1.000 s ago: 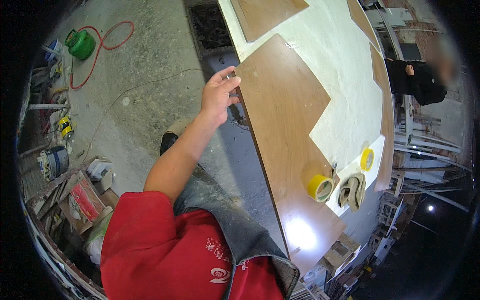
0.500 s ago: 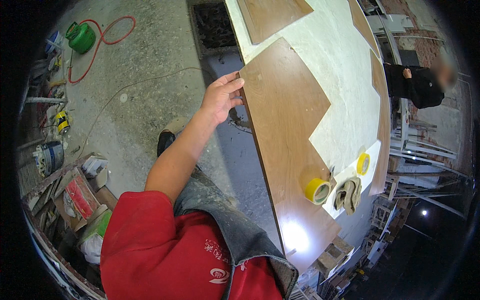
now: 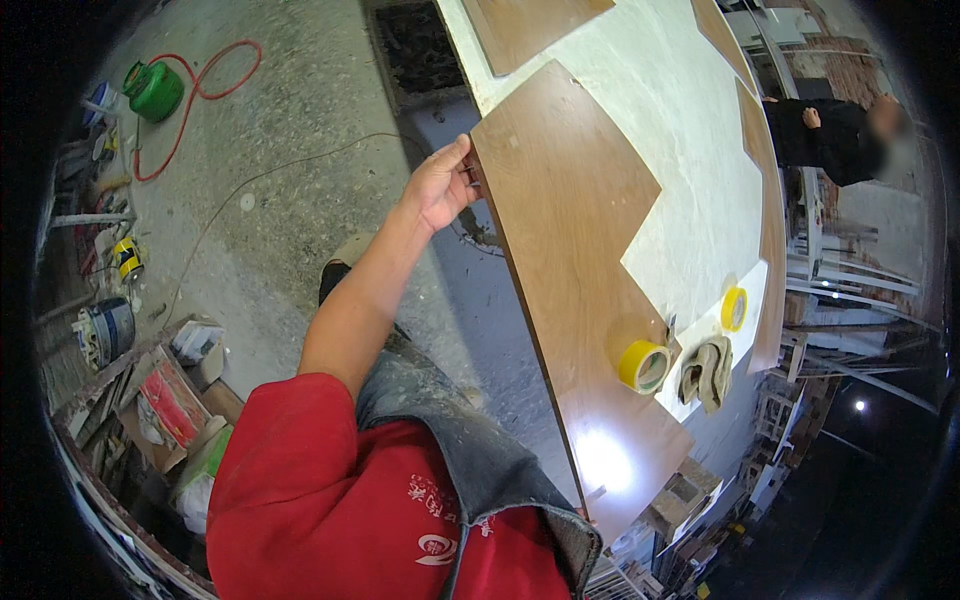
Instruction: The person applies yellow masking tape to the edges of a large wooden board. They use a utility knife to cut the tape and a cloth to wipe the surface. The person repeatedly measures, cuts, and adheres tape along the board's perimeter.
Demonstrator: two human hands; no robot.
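A long brown wood-grain panel [image 3: 560,215] with a notch cut in its right side lies along the near edge of a white table top [image 3: 690,200]. My left hand [image 3: 445,190] is closed at the panel's left edge, near its far corner. The thumb rests against the edge and the fingers curl partly out of sight below it. My right hand does not show. On the panel's near part stands a roll of yellow tape [image 3: 644,367], beside a small dark tool [image 3: 670,328]. A crumpled work glove [image 3: 707,374] and a second yellow tape roll [image 3: 734,309] lie to the right.
More wood-grain pieces [image 3: 535,30] lie at the far end and right side of the table. A person in black [image 3: 830,140] stands across it. At left are a green gas cylinder [image 3: 153,91] with a red hose [image 3: 190,120], buckets [image 3: 104,333] and a scrap bin [image 3: 165,405].
My left thumb has slid off the panel's top face to its edge. The view has shifted slightly, and the panel and tape look otherwise unmoved on the table.
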